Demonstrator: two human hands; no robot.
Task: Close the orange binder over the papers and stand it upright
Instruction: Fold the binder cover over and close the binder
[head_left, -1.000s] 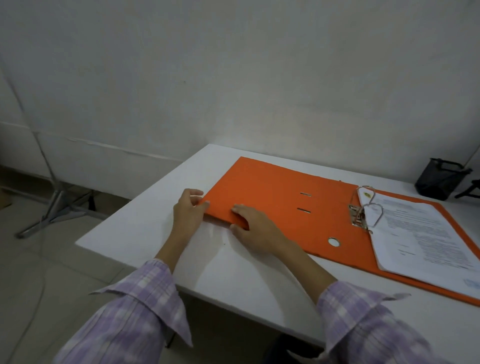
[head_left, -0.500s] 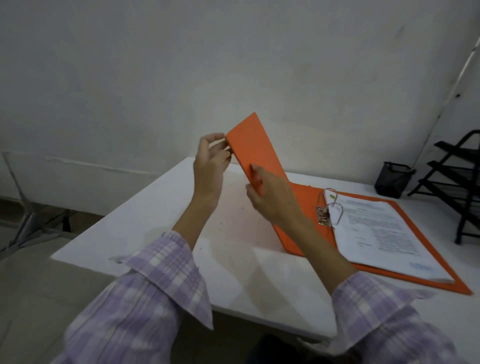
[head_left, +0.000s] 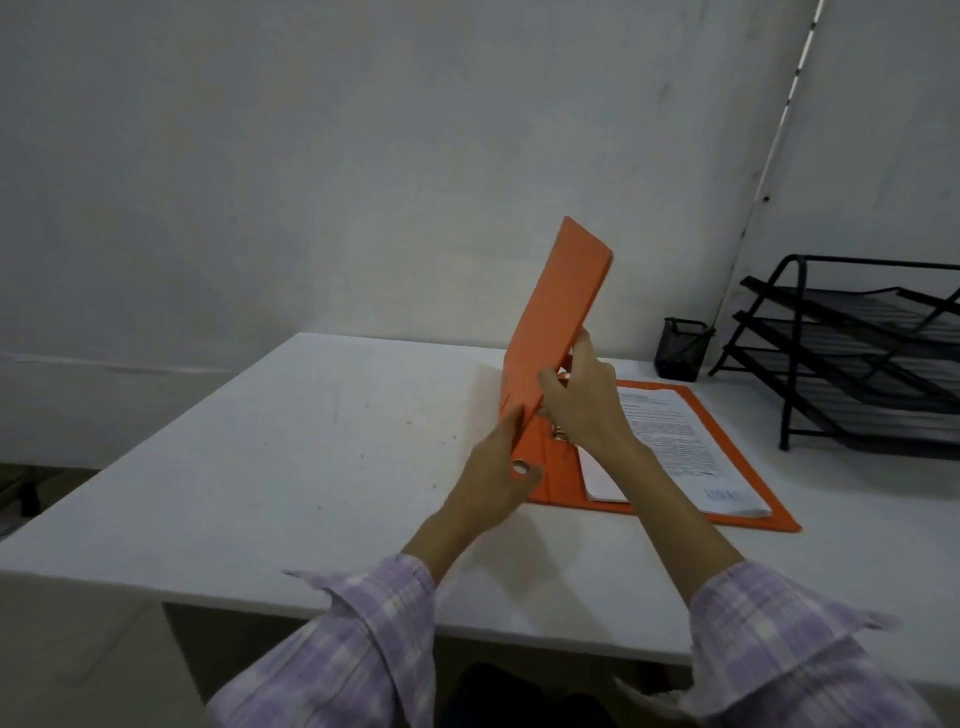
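Person seen from own head view; 2 forearms and 2 bare hands in frame: left hand (head_left: 496, 475), right hand (head_left: 584, 405). No rings, watch or gloves visible on either.

Shirt: long-sleeved, woven check in pale lilac, purple and white. Left sleeve (head_left: 358, 644) has a loose, unbuttoned cuff flaring outward to a pointed corner. Right sleeve (head_left: 795, 654) has the same fabric and the same open, flared cuff. Both cuffs sit partway up the forearm, wrists bare. Fabric detail is soft from blur.
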